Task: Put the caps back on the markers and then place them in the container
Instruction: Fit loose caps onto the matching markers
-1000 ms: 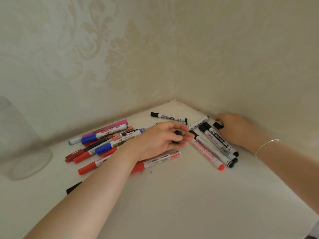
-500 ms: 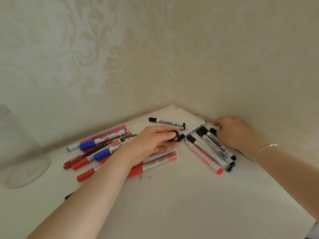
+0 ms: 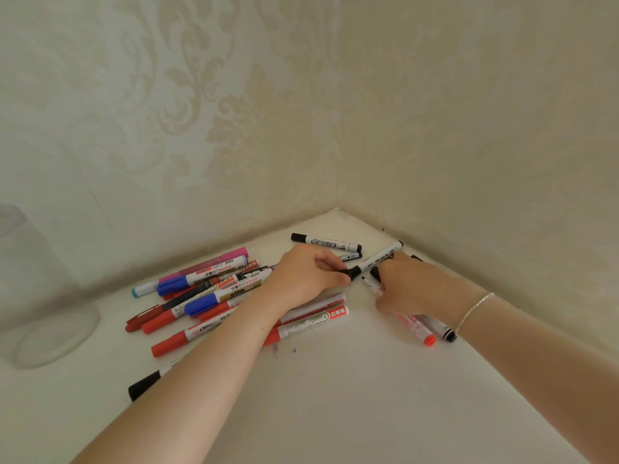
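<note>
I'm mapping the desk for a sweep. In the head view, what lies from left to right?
Glass container → marker pile → left hand → right hand → bracelet.

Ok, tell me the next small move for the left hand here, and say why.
Probably push the black cap fully home. The left hand pinches it at the tip end of the white-barrelled black marker, while the right hand rests on that marker's far part. The frosted glass container stands off to the left, so dropping comes afterwards.
</note>
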### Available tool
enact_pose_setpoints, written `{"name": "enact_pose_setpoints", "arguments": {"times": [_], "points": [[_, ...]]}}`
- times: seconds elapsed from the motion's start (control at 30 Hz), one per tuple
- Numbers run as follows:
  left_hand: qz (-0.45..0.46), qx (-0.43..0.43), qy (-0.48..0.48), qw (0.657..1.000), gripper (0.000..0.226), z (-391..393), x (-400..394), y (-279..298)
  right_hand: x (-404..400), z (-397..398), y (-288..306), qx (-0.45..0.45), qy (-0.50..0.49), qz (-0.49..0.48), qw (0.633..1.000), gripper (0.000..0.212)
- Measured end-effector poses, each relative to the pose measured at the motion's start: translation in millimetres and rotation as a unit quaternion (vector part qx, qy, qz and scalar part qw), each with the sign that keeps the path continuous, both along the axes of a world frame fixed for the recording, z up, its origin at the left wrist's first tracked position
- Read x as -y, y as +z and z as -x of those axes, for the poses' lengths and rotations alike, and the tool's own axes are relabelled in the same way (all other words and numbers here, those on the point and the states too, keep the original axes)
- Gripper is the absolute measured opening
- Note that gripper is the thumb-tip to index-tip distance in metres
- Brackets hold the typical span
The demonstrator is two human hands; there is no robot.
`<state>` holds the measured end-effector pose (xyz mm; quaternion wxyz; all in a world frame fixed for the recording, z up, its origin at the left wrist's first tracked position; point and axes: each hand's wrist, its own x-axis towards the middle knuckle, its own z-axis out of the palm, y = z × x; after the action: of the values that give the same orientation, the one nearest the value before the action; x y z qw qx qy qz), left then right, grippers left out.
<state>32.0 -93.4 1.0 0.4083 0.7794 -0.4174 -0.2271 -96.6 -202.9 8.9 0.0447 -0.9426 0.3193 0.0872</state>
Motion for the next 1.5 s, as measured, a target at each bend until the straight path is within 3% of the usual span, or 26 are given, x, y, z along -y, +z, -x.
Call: {"name": "enact_pose_setpoints", "arguments": {"times": [0.07,0.17,0.23,0.3,0.47,0.6,0.7,0.9,1.13,1.5], "points": [[0.002,0.001,0.001,1.0,0.014,-2.0,-1.8,-0.5,1.9,1.3,-0.7,0.015,-0.017,-0.007,1.0,0.03],[0.021,-0.025,0.013,0.999,0.019,-8.1,-5.9,0.2,2.5,7.2,11.3,0.139,-0.039,-0.095,0.985,0.022],[0.052,-0.068,0.016,0.996,0.022,-11.5,-10.7,2.3,1.5,10.9,23.9,0.255,-0.055,-0.264,0.928,0.012],[0.086,-0.095,0.02,0.992,0.025,-15.0,-14.4,4.2,0.5,13.9,31.2,0.313,-0.047,-0.404,0.858,0.007],[0.128,-0.125,0.018,0.984,0.027,-18.0,-18.9,10.9,0.5,12.3,32.3,0.295,0.009,-0.332,0.896,0.009],[0.138,-0.141,0.002,0.98,0.027,-17.9,-21.3,14.4,-1.4,11.3,32.3,0.324,0.006,-0.322,0.889,0.008],[0.171,-0.229,-0.004,0.958,0.027,-15.7,-21.9,17.1,-1.5,10.7,33.5,0.356,-0.002,-0.337,0.872,0.004],[0.177,-0.241,-0.032,0.954,0.033,-14.6,-24.3,21.2,-2.3,10.4,34.7,0.375,0.012,-0.345,0.86,0.025],[0.13,-0.068,-0.023,0.989,0.035,-14.9,-29.1,24.4,-1.5,9.9,39.9,0.349,0.02,-0.317,0.882,0.03],[0.085,0.085,-0.052,0.991,0.03,-16.2,-30.2,28.2,-10.1,11.5,42.7,0.253,0.045,-0.186,0.949,0.029]]}}
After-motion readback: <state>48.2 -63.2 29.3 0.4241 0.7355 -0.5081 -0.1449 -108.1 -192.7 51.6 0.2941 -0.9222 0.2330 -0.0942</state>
